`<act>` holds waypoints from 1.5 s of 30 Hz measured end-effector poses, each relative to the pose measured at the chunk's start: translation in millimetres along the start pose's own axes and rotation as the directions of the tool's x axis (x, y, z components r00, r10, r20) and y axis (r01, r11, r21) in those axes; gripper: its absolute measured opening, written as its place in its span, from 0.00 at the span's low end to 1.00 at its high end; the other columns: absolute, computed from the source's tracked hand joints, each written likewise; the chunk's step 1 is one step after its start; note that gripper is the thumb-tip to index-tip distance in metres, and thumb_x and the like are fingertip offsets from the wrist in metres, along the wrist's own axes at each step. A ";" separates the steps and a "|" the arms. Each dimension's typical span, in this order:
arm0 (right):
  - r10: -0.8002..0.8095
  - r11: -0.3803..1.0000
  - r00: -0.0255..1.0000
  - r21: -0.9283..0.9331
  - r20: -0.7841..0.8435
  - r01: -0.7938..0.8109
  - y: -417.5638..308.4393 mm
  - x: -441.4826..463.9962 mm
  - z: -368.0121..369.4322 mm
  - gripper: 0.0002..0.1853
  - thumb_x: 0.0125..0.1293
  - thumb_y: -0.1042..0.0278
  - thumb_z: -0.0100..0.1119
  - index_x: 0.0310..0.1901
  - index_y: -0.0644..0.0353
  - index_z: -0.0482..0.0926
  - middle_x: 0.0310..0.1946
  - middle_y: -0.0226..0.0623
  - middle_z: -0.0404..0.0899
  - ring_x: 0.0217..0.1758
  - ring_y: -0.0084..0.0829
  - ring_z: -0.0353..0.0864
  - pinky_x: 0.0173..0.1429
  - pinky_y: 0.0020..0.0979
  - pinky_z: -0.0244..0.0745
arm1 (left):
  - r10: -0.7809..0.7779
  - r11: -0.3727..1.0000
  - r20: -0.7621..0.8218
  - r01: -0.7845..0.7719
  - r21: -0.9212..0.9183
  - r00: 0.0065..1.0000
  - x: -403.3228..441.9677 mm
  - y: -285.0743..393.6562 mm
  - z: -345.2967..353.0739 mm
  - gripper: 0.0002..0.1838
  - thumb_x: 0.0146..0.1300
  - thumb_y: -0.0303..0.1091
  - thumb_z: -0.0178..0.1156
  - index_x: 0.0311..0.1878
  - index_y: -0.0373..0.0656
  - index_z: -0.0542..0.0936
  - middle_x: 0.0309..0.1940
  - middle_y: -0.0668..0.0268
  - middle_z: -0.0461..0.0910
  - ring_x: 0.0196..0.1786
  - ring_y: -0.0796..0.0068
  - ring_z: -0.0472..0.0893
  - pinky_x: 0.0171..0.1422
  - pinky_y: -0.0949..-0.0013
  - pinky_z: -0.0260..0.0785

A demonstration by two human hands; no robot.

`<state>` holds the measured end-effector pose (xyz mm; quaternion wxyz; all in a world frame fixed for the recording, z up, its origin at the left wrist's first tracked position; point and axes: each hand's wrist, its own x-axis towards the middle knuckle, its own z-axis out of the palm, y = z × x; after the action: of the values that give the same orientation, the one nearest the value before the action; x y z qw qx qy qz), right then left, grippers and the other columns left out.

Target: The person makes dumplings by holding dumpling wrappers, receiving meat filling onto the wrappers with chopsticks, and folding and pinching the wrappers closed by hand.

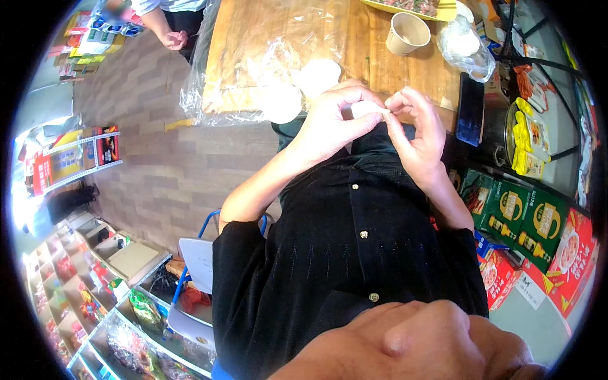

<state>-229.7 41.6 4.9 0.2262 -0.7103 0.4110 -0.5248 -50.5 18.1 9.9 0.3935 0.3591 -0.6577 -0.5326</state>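
My left hand is closed around a small white folded dumpling wrapper, held just beyond the table's near edge. My right hand meets it from the other side, thumb and fingertips pinching the wrapper's edge. Whether filling lies inside is hidden by my fingers. Two round white wrappers lie overlapping on plastic film to the left of my hands. Farther off stands a paper cup. Behind it, a yellow tray holds a chopped, meat-like filling.
Plastic film covers the left part of the wooden table. At the right edge are a plastic bag with white contents and a dark phone. Another person's hand shows at upper left. Stacked boxes stand right.
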 end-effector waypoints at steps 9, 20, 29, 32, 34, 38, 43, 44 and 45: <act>0.025 0.996 0.999 0.087 0.033 -0.028 2.4 -10.5 0.4 0.31 0.53 0.89 0.63 0.59 0.64 0.67 0.35 0.36 0.77 0.36 0.25 0.80 0.45 0.27 0.77 | -0.165 0.975 -0.042 0.156 -0.158 0.985 -4.0 -2.3 1.1 0.07 0.61 0.30 0.64 0.38 0.36 0.79 0.36 0.69 0.77 0.40 0.81 0.75 0.46 0.76 0.68; 0.041 0.987 0.999 0.154 -0.030 -0.035 0.7 -6.8 6.5 0.33 0.54 0.89 0.63 0.62 0.64 0.63 0.36 0.35 0.77 0.36 0.22 0.77 0.43 0.25 0.77 | 0.082 0.988 -0.043 -0.075 0.138 0.996 -2.8 10.7 -0.5 0.07 0.56 0.28 0.64 0.38 0.37 0.81 0.36 0.64 0.78 0.43 0.72 0.77 0.50 0.71 0.69; 0.050 0.996 0.998 0.074 0.032 -0.053 6.1 -10.7 8.2 0.36 0.53 0.89 0.62 0.63 0.64 0.60 0.35 0.32 0.76 0.34 0.20 0.75 0.40 0.23 0.74 | -0.071 0.995 -0.112 0.078 0.060 0.991 -7.9 10.5 -4.5 0.07 0.57 0.28 0.65 0.39 0.38 0.80 0.36 0.66 0.77 0.42 0.76 0.76 0.48 0.73 0.68; 0.083 0.989 0.993 0.117 0.085 -0.093 1.5 -11.3 7.6 0.35 0.53 0.89 0.61 0.63 0.64 0.60 0.34 0.32 0.75 0.32 0.20 0.74 0.39 0.23 0.74 | -0.080 0.993 -0.134 0.091 0.077 0.988 -9.9 4.2 -2.5 0.07 0.57 0.27 0.65 0.38 0.38 0.80 0.35 0.68 0.77 0.41 0.78 0.76 0.47 0.74 0.67; 0.008 0.981 0.995 0.192 0.098 -0.026 0.9 -12.5 9.3 0.35 0.54 0.90 0.61 0.63 0.63 0.60 0.35 0.33 0.75 0.32 0.20 0.74 0.39 0.23 0.74 | -0.051 0.993 -0.151 0.066 0.094 0.987 -10.6 6.6 -0.5 0.06 0.57 0.27 0.65 0.36 0.38 0.80 0.35 0.67 0.78 0.40 0.76 0.76 0.47 0.73 0.68; 0.012 0.983 0.997 0.184 0.075 -0.026 1.7 -12.0 10.1 0.36 0.55 0.89 0.62 0.64 0.63 0.58 0.37 0.34 0.75 0.34 0.20 0.75 0.39 0.23 0.73 | 0.057 0.976 -0.114 -0.032 0.213 0.992 -10.1 9.5 -0.9 0.05 0.56 0.27 0.64 0.36 0.37 0.80 0.35 0.65 0.78 0.41 0.73 0.77 0.48 0.72 0.68; 0.033 0.984 0.998 0.172 0.046 -0.041 -0.7 -9.7 10.9 0.36 0.56 0.89 0.62 0.64 0.63 0.58 0.38 0.35 0.75 0.34 0.20 0.75 0.40 0.23 0.73 | 0.145 0.969 -0.083 -0.125 0.212 0.986 -8.9 10.5 -2.9 0.06 0.55 0.28 0.66 0.35 0.38 0.81 0.33 0.62 0.79 0.39 0.68 0.79 0.44 0.69 0.70; 0.016 0.986 0.998 0.164 0.055 -0.025 -0.1 -9.8 11.4 0.35 0.56 0.89 0.62 0.64 0.63 0.58 0.38 0.35 0.75 0.34 0.20 0.75 0.40 0.23 0.73 | 0.145 0.969 -0.083 -0.125 0.212 0.986 -9.2 10.3 -3.1 0.06 0.55 0.28 0.66 0.35 0.38 0.81 0.33 0.62 0.79 0.39 0.68 0.79 0.44 0.69 0.70; 0.016 0.986 0.998 0.164 0.055 -0.024 1.0 -10.0 10.7 0.35 0.56 0.89 0.62 0.64 0.63 0.58 0.38 0.35 0.75 0.34 0.20 0.75 0.40 0.23 0.73 | 0.136 0.972 -0.086 -0.116 0.206 0.987 -9.6 9.7 -3.1 0.07 0.55 0.28 0.66 0.36 0.38 0.81 0.33 0.62 0.79 0.39 0.68 0.79 0.44 0.69 0.70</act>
<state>-221.2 48.1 -5.1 0.3001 -0.6988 0.3674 -0.5354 -44.0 27.0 18.6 0.4208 0.3804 -0.7089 -0.4191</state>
